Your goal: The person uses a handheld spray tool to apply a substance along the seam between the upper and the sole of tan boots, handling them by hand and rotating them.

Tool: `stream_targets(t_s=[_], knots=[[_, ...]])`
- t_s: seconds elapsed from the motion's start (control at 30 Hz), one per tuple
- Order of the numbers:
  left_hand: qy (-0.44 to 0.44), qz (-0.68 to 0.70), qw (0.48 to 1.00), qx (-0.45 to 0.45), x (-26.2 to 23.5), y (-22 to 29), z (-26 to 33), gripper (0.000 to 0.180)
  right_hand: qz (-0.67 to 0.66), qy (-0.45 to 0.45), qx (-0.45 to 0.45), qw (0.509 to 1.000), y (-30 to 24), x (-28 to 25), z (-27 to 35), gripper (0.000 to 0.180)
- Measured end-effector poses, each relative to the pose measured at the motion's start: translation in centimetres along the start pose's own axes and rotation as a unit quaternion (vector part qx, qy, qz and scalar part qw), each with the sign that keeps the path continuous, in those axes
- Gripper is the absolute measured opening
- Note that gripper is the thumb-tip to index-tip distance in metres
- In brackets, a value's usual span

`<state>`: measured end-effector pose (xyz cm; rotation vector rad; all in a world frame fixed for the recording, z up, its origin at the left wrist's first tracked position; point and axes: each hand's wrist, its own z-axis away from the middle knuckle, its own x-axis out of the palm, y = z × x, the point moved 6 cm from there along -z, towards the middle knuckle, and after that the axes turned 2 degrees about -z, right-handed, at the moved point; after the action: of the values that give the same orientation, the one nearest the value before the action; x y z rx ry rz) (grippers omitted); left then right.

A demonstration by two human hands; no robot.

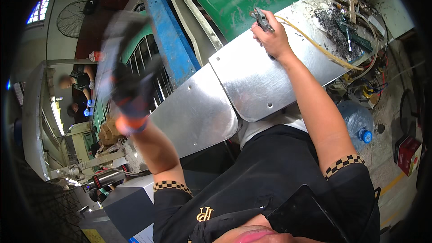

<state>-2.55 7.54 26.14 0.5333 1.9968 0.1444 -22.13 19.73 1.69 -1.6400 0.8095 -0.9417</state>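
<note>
You see daylight glaring off the metal cover [252, 81], a bright window [41, 7] far left, your gloved left hand [128, 92] smeared by motion blur (edges bend and darken heavily).

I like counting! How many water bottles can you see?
1. A big clear water bottle with a blue cap lies on the floor beside the person's right arm, below the metal bench. Others may be hidden behind the bench or the clutter.
</note>
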Motion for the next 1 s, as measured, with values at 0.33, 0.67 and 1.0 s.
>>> stream_targets(t_s=[0.33, 0.67, 1.0], knots=[[0.005, -0.152, 0.954, -0.259, 14.1, -12.7, 19.1, 0.050, 0.005, -0.007, 0.004, 1.000, 0.5, 0.2, -0.1, 0.040], [0.040, -0.125, 0.959, -0.251, 13.1, -11.4, 17.0, 0.043, 0.000, 0.010, -0.010, 1.000, 0.2, 0.3, 0.3, 0.038], [0.044, -0.121, 0.960, -0.249, 13.3, -11.7, 17.2, 0.043, 0.005, 0.010, -0.005, 1.000, 0.3, 0.2, 0.3, 0.037]])
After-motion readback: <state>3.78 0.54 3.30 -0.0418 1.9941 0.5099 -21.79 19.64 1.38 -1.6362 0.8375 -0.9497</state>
